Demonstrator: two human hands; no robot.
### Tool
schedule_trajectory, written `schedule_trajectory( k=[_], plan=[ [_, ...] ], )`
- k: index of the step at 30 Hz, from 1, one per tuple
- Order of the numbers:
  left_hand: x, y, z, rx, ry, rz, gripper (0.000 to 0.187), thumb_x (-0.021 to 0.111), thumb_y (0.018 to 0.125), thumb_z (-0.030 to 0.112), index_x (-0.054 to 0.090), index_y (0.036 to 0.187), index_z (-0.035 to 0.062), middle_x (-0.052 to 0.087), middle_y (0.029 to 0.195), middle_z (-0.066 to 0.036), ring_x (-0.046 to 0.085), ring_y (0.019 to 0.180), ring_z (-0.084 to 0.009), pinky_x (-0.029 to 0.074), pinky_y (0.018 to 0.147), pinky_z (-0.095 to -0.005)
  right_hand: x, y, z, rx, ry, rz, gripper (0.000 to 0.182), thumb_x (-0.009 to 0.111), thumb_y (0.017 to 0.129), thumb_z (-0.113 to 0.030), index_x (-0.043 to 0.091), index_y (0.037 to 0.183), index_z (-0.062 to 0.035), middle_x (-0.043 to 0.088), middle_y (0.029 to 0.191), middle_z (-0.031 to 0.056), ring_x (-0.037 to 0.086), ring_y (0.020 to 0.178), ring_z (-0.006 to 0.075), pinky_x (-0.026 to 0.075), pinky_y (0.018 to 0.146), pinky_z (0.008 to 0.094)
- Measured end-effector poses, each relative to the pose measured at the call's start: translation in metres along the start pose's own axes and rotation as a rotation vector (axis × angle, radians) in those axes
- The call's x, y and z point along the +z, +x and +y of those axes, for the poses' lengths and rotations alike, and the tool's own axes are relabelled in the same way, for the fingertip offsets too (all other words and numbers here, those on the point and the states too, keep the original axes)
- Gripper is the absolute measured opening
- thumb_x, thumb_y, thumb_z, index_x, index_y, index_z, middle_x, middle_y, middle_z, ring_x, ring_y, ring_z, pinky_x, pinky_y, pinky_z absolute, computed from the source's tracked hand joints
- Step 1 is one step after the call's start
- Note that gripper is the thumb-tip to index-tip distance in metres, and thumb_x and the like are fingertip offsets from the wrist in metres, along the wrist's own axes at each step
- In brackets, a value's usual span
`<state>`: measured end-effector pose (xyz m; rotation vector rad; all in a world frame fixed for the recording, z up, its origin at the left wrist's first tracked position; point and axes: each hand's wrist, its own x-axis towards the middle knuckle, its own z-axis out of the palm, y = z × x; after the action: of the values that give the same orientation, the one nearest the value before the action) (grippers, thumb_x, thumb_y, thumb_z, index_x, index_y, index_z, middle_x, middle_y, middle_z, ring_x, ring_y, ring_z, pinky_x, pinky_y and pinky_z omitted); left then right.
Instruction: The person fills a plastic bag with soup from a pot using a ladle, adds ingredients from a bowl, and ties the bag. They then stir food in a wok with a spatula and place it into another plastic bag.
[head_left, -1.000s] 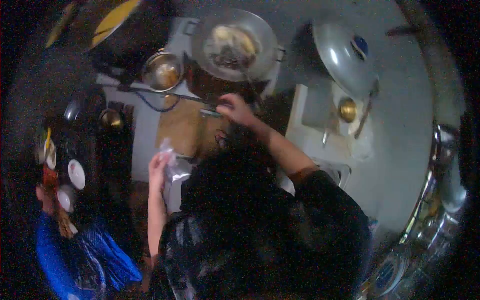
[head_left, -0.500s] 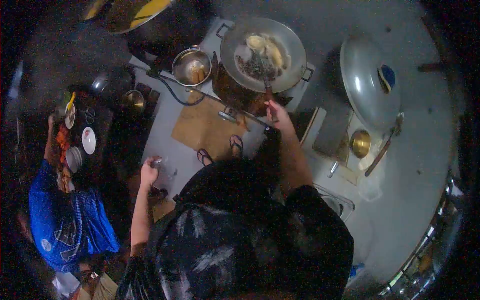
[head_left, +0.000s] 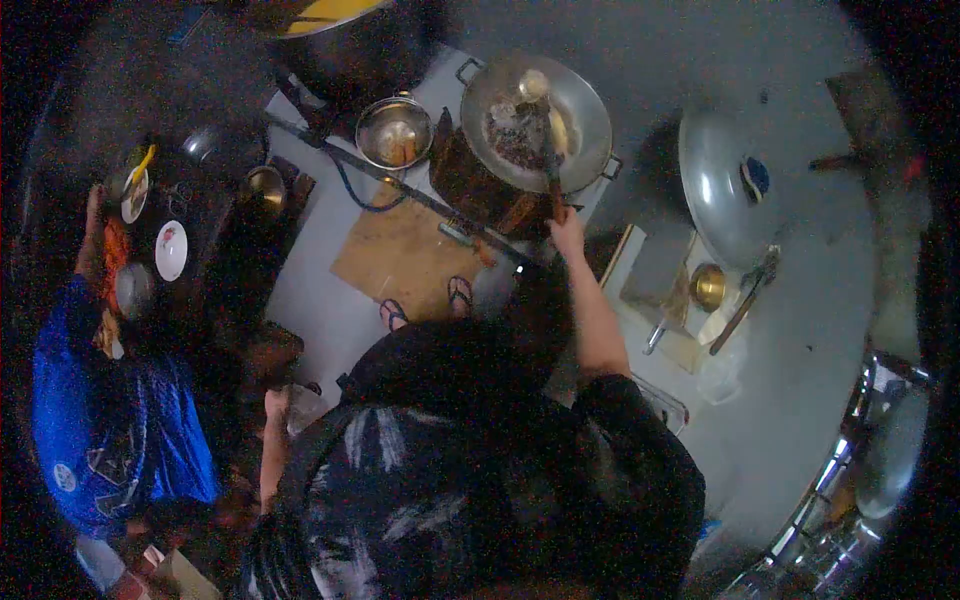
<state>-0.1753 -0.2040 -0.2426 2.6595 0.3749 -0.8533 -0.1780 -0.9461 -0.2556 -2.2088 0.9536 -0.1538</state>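
My right hand (head_left: 566, 231) is closed round the wooden handle of a spatula (head_left: 554, 180), whose far end lies in a large wok (head_left: 592, 100). Pale pieces and dark bits sit inside the wok. Low on the left, my left hand (head_left: 276, 402) is near my side beside a pale, see-through thing; its fingers are too blurred to read. Left of the wok stands a steel strainer bowl (head_left: 393, 125) with brown pieces in it.
A person in blue (head_left: 140, 420) works at the left near a white bowl (head_left: 172, 250). A big pot (head_left: 350, 50) stands at the top. On the right lie a large lid (head_left: 715, 180), a brass bowl (head_left: 708, 287) and a long-handled tool (head_left: 738, 318).
My left hand has moved down and left, towards my body. The spatula has shifted in the wok, lifting a pale piece near its far side. The view has shifted a little.
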Motion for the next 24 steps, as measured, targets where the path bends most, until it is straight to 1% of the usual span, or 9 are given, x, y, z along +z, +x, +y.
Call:
schedule_trajectory(
  k=[3,4,6,10,12,15,18,21,24],
  plan=[
    [0.019,0.0,-0.042,-0.036,0.161,0.034,0.03,0.053,0.071,0.028,0.061,0.072,-0.0006,0.059,0.066,-0.015,0.057,0.065,-0.0254,0.042,0.059,-0.0346,0.001,-0.01,-0.01,-0.015,-0.03,0.041,0.032,0.058,0.07,-0.014,0.044,0.095,-0.0006,0.055,0.079,0.0153,0.056,0.059,0.0246,0.044,0.058,0.0354],
    [0.026,-0.002,-0.048,-0.038,0.149,0.036,0.03,0.053,0.071,0.028,0.061,0.072,-0.0006,0.059,0.066,-0.015,0.057,0.065,-0.0254,0.042,0.059,-0.0346,0.002,-0.015,-0.012,-0.024,-0.04,0.056,0.032,0.058,0.07,-0.015,0.045,0.095,-0.0011,0.055,0.08,0.0156,0.057,0.06,0.0249,0.044,0.059,0.0356],
    [0.016,-0.016,-0.02,-0.134,-0.228,0.046,0.031,0.053,0.071,0.029,0.061,0.069,-0.0013,0.059,0.063,-0.015,0.058,0.064,-0.0255,0.042,0.06,-0.0336,-0.001,-0.028,-0.033,-0.078,-0.103,0.167,0.031,0.059,0.069,-0.016,0.046,0.093,-0.0012,0.055,0.078,0.0163,0.057,0.065,0.0283,0.043,0.06,0.037],
    [0.002,-0.011,0.01,-0.034,-0.248,-0.012,0.031,0.053,0.07,0.028,0.061,0.072,-0.002,0.059,0.067,-0.016,0.057,0.067,-0.0264,0.042,0.062,-0.0336,0.0,-0.026,-0.039,0.04,-0.077,0.105,0.032,0.059,0.068,-0.018,0.046,0.093,-0.0014,0.056,0.079,0.0177,0.055,0.073,0.0332,0.042,0.064,0.0394],
    [-0.004,-0.016,0.032,-0.055,-0.174,0.163,0.033,0.053,0.07,0.029,0.06,0.077,-0.0018,0.059,0.074,-0.018,0.057,0.073,-0.0278,0.042,0.065,-0.0351,-0.003,-0.022,-0.037,-0.058,-0.131,0.177,0.033,0.058,0.068,-0.018,0.047,0.094,-0.0026,0.056,0.079,0.0195,0.052,0.078,0.0375,0.041,0.066,0.0412],
    [-0.008,-0.018,0.047,-0.056,-0.1,0.069,0.036,0.053,0.069,0.031,0.059,0.081,-0.0025,0.058,0.079,-0.018,0.056,0.076,-0.029,0.041,0.067,-0.0362,-0.01,-0.017,-0.036,-0.009,-0.166,0.135,0.033,0.058,0.068,-0.018,0.047,0.096,-0.0038,0.056,0.08,0.0203,0.052,0.078,0.0387,0.041,0.067,0.042],
    [0.008,-0.009,0.038,-0.118,-0.057,0.091,0.038,0.053,0.068,0.033,0.058,0.077,-0.0031,0.057,0.077,-0.02,0.055,0.075,-0.0313,0.041,0.067,-0.0372,-0.018,-0.017,-0.043,0.034,-0.192,0.113,0.033,0.058,0.068,-0.018,0.046,0.096,-0.0047,0.056,0.081,0.021,0.052,0.079,0.0387,0.041,0.068,0.0433],
    [0.014,-0.013,0.033,-0.114,-0.053,0.088,0.038,0.053,0.068,0.034,0.058,0.075,-0.0033,0.057,0.074,-0.021,0.055,0.073,-0.0319,0.041,0.066,-0.0376,-0.024,-0.019,-0.051,0.106,-0.217,0.087,0.034,0.059,0.068,-0.018,0.046,0.097,-0.0052,0.056,0.081,0.0217,0.052,0.08,0.039,0.041,0.068,0.0442],
    [0.014,-0.014,0.027,-0.104,-0.042,0.08,0.039,0.054,0.067,0.035,0.057,0.072,-0.0037,0.056,0.071,-0.022,0.055,0.071,-0.0329,0.041,0.064,-0.0382,-0.028,-0.023,-0.06,0.105,-0.208,0.058,0.036,0.059,0.067,-0.018,0.045,0.098,-0.0067,0.056,0.08,0.0218,0.052,0.079,0.0392,0.041,0.067,0.0448]
  ],
)
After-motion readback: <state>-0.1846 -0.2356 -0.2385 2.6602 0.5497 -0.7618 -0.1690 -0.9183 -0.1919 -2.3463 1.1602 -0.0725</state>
